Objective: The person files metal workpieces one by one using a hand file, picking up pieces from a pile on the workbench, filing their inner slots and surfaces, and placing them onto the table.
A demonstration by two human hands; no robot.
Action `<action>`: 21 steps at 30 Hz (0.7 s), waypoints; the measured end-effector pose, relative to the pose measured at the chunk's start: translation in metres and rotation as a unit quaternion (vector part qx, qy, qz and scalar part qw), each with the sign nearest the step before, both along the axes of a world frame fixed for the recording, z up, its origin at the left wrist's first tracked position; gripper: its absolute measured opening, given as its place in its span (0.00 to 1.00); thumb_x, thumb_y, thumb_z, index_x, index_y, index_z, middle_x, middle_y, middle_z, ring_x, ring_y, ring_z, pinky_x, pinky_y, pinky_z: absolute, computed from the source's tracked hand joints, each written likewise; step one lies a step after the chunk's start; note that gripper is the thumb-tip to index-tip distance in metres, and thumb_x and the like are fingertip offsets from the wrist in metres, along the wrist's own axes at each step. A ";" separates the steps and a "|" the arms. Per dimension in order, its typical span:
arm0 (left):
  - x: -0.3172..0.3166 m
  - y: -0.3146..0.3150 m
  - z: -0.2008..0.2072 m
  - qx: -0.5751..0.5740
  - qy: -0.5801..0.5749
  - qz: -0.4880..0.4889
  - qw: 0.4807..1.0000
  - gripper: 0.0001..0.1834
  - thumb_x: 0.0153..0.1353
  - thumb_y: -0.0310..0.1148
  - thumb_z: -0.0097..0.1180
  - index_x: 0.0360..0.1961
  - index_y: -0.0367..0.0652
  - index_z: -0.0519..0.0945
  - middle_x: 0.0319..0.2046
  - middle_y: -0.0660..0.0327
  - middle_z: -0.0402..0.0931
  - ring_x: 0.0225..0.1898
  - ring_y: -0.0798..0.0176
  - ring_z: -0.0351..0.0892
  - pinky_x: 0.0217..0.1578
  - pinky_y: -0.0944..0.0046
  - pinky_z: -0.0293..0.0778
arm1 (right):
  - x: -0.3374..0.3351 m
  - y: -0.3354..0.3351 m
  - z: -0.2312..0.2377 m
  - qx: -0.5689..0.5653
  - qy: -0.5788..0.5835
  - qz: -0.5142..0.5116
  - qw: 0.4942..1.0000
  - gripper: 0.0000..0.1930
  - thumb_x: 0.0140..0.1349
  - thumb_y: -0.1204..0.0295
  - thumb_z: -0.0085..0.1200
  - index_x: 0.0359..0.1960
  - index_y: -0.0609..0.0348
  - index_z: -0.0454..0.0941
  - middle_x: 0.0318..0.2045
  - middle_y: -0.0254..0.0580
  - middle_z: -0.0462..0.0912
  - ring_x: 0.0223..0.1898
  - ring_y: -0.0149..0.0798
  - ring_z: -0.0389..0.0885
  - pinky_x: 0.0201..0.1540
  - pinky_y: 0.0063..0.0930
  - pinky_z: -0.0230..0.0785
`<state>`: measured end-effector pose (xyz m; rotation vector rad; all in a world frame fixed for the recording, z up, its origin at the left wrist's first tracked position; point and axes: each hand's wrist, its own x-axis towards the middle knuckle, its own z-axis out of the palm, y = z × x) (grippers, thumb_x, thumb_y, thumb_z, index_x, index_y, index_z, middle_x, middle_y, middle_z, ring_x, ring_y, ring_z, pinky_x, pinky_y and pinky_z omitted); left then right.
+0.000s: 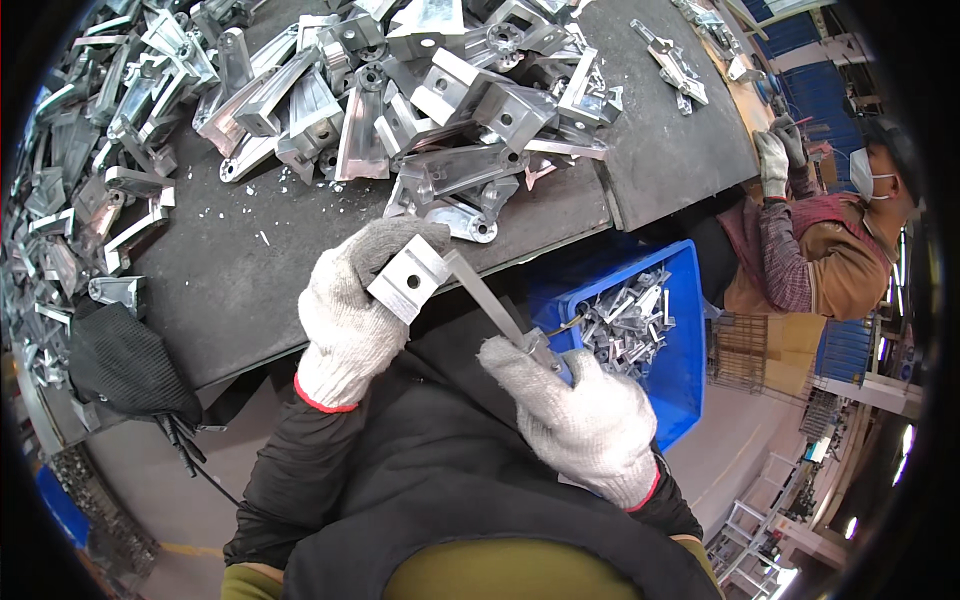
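Dark tabletop (pixel 235 285), upper left to centre, bearing heaped metal castings (pixel 455 170); blue bin (pixel 690 310), right of centre. The gloved right hand (pixel 590 420), below centre, grips a flat metal bar (pixel 487 292), its long axis slanting up-left to the right edge of a holed silver block (pixel 410 280), pinched near centre by the gloved left hand (pixel 350 310); whether bar and block touch cannot be told.

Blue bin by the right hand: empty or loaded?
Loaded: a heap of metal parts shows inside the blue bin. Depth: cannot tell.
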<state>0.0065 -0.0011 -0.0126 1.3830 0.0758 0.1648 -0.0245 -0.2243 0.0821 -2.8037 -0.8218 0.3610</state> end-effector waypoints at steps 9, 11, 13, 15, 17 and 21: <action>0.001 -0.003 0.002 -0.068 0.045 0.002 0.997 0.14 0.63 0.20 0.59 0.50 0.31 0.84 0.43 0.54 0.88 0.46 0.64 0.86 0.50 0.66 0.80 | 0.002 0.004 0.004 -0.077 -0.008 0.020 0.997 0.29 0.57 0.71 0.61 0.62 0.28 0.81 0.46 0.29 0.87 0.29 0.36 0.83 0.28 0.34 0.81; -0.001 -0.004 -0.001 -0.155 0.060 0.012 0.986 0.14 0.63 0.20 0.60 0.50 0.32 0.84 0.42 0.54 0.88 0.45 0.65 0.86 0.50 0.67 0.80 | 0.001 0.002 0.001 -0.084 -0.008 0.023 0.996 0.29 0.57 0.72 0.61 0.62 0.28 0.81 0.46 0.30 0.88 0.29 0.36 0.83 0.27 0.34 0.81; -0.003 -0.005 -0.011 -0.033 0.025 0.058 0.997 0.13 0.63 0.20 0.60 0.49 0.34 0.85 0.43 0.56 0.88 0.44 0.66 0.87 0.48 0.67 0.80 | 0.001 0.003 0.003 -0.087 -0.007 0.029 0.996 0.29 0.57 0.72 0.61 0.62 0.28 0.81 0.46 0.30 0.88 0.29 0.36 0.83 0.27 0.33 0.80; 0.002 -0.003 -0.007 -0.001 0.021 0.035 0.999 0.13 0.63 0.21 0.60 0.49 0.34 0.85 0.43 0.56 0.88 0.44 0.66 0.87 0.48 0.67 0.80 | 0.007 0.007 0.008 -0.066 -0.029 0.029 0.997 0.29 0.58 0.72 0.60 0.62 0.28 0.81 0.46 0.29 0.88 0.28 0.36 0.83 0.25 0.33 0.80; 0.003 -0.002 -0.001 0.032 0.016 0.013 0.999 0.13 0.63 0.21 0.60 0.49 0.35 0.85 0.43 0.57 0.88 0.44 0.66 0.87 0.47 0.67 0.80 | 0.004 0.001 0.006 -0.066 -0.018 0.025 0.997 0.29 0.58 0.72 0.60 0.63 0.27 0.80 0.47 0.29 0.88 0.28 0.36 0.83 0.25 0.33 0.80; -0.001 -0.004 -0.004 0.057 0.033 0.023 0.998 0.13 0.63 0.21 0.60 0.49 0.35 0.86 0.42 0.57 0.88 0.43 0.65 0.87 0.47 0.67 0.80 | 0.000 0.002 0.006 -0.081 0.003 0.024 0.996 0.30 0.58 0.71 0.60 0.64 0.26 0.79 0.46 0.32 0.88 0.28 0.38 0.84 0.25 0.34 0.80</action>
